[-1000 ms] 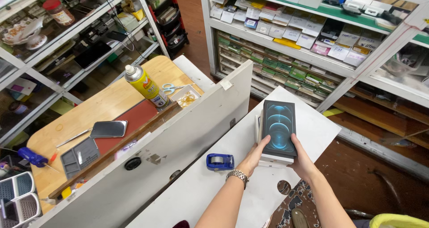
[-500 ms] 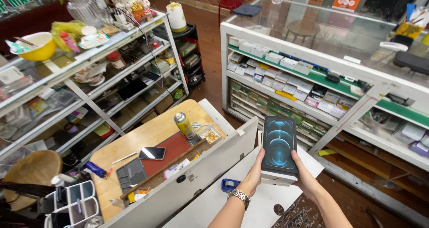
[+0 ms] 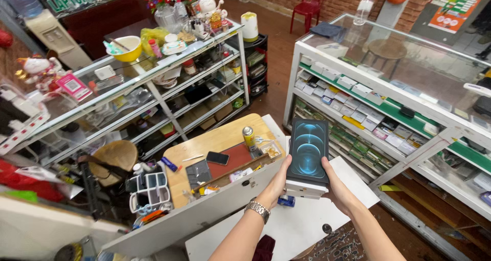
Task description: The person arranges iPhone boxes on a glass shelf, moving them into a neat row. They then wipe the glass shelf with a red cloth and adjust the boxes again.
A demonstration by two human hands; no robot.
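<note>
I hold a black phone box (image 3: 307, 151) with a blue swirl picture on its lid, upright in front of me, over the white table (image 3: 302, 225). My left hand (image 3: 277, 181) grips its lower left edge; a metal watch (image 3: 257, 209) sits on that wrist. My right hand (image 3: 338, 187) grips the lower right edge. The box's white base shows under the lid.
A wooden workbench (image 3: 225, 146) at left carries a spray can (image 3: 249, 138), a dark phone (image 3: 218, 158) on a red mat and small tools. Glass display counters (image 3: 388, 77) with boxed goods stand at right, cluttered shelves (image 3: 153, 87) at left. A small blue object (image 3: 286, 201) lies under the box.
The view has pulled back and up, showing more of the shop. The box has stayed in both hands, raised higher above the white table.
</note>
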